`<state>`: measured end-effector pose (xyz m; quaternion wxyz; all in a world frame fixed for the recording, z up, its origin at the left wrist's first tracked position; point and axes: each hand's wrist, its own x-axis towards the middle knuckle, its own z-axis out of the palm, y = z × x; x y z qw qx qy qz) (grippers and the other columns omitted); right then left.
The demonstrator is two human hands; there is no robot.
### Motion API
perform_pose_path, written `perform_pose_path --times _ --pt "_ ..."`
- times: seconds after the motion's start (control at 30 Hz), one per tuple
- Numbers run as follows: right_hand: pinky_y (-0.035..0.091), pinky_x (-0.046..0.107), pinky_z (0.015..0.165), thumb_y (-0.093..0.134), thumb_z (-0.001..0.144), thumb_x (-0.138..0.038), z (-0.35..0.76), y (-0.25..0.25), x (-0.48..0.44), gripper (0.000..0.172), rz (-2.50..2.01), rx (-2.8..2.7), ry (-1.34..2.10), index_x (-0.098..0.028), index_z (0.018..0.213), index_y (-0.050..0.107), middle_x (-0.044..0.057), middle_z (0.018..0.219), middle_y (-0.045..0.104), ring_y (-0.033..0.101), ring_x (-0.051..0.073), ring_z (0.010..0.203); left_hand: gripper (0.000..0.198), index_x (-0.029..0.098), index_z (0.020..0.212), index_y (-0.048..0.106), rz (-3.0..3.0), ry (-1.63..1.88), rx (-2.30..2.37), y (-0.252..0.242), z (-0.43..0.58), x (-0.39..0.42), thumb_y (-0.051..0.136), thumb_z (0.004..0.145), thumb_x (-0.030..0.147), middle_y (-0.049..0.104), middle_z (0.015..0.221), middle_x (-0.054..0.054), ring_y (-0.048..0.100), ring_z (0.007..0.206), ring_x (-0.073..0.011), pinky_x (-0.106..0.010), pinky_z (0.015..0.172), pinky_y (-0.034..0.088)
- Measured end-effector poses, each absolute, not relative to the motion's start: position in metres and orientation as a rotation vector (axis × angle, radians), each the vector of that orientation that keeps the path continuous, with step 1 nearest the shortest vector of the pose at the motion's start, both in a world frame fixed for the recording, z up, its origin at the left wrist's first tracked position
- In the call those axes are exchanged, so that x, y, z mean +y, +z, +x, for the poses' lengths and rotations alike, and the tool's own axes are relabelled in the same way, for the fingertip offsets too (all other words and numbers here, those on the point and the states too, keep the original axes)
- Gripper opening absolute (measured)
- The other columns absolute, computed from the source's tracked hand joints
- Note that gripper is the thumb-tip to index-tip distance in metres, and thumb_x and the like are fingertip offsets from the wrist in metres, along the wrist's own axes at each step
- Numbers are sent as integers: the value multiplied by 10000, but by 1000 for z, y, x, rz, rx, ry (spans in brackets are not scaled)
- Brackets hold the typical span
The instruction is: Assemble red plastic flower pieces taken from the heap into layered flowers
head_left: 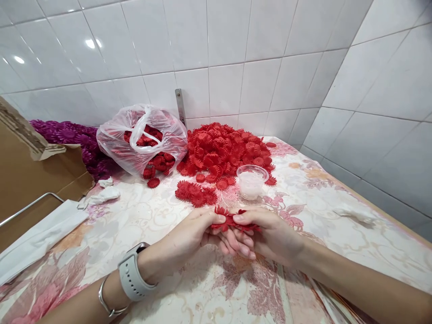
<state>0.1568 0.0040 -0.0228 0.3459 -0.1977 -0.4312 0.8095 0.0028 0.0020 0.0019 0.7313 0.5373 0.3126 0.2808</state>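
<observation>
our left hand (199, 231) and right hand (266, 234) both pinch one frilly red fabric flower (232, 219) over the middle of the glossy floral tablecloth (337, 234). toward the far edge: ruffled red pile (226, 150), clear round cup (251, 181), crinkled plastic bag (141, 137).

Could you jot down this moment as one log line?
left hand and right hand: pinching red flower pieces together | clear cup and red flower heap behind

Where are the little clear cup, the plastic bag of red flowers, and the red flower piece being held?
Clear cup (251, 181), head view, on its front wall.
Plastic bag (114, 139), head view, on its left side.
Red flower piece (229, 219), head view, on the petals showing between the left hand (189, 238) and right hand (270, 236).
</observation>
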Motion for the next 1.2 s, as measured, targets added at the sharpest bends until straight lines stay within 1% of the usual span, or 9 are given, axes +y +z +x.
perform_pose_path --times 0.07,0.2,0.4,0.53,0.67,0.77,0.97,1.13,1.2 --pt "316 219 403 463 724 -238 155 -23 1 337 -501 -1058 2128 -130 406 482 45 428 520 469 95 396 371 110 503 606 1144 602 668 2 4 1 364 776 179 657 553 -91 569 506 -124 -204 523 432" --pt "298 207 368 442 702 -265 154 -23 -1 372 -474 -924 2208 -135 354 466 51 418 506 492 104 406 363 122 442 556 1081 614 634 2 4 -1 367 745 191 651 543 -94 571 511 -121 -193 509 428" --pt "302 184 352 412 658 -273 154 -23 -2 358 -500 -828 2290 -130 337 479 49 376 481 452 82 348 315 129 438 533 992 653 623 -1 5 -3 395 711 203 614 489 -73 567 506 -118 -181 514 439" --pt "297 174 313 421 631 -284 155 -24 -4 344 -562 -764 2310 -144 318 450 42 340 446 472 101 357 348 96 497 607 978 621 602 -1 6 -5 379 724 229 607 488 -78 563 496 -118 -185 529 449" --pt "308 162 295 399 625 -281 155 -26 -6 341 -597 -720 2324 -140 319 448 25 330 423 401 68 299 370 75 533 651 946 617 592 -2 5 -8 368 728 215 627 520 -90 577 519 -115 -169 533 444" --pt "308 150 284 390 615 -280 154 -25 -8 329 -611 -687 2324 -128 336 476 18 328 414 388 60 291 402 52 571 674 914 613 606 -4 5 -9 356 737 233 652 567 -110 593 535 -118 -167 545 442" --pt "299 142 256 384 584 -313 150 -23 -11 354 -593 -670 2376 -71 435 594 17 312 408 394 70 281 388 56 504 649 784 606 643 -9 6 -12 388 684 280 661 560 -126 606 536 -139 -191 555 444" --pt "254 157 245 363 586 -335 149 -23 -11 385 -518 -758 2411 -66 465 610 31 345 449 398 71 280 430 40 510 661 790 545 589 -10 5 -10 364 663 309 662 541 -143 597 502 -147 -208 560 445" --pt "236 169 257 372 613 -325 151 -23 -10 358 -533 -860 2365 -90 443 580 33 358 473 388 68 278 423 36 532 669 850 533 561 -8 3 -6 369 662 305 659 533 -146 598 500 -162 -223 532 443"
